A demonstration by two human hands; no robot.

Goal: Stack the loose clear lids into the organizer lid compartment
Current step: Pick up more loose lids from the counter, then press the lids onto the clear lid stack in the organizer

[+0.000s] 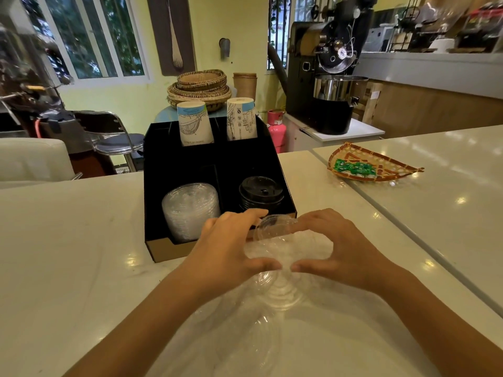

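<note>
Head view, left to right: white counter (68, 240); black organizer (152, 202), clear lid stack (190, 208) in front-left compartment, black lids (261, 193) in front-right. Left hand (231, 248) and right hand (343, 248) cupped together around loose clear lids (275, 227) just before organizer, thumbs nearly touching. Woven tray (381, 164) far right.

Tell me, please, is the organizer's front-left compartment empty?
No, the black organizer already holds a stack of clear plastic lids in that front-left compartment.
</note>
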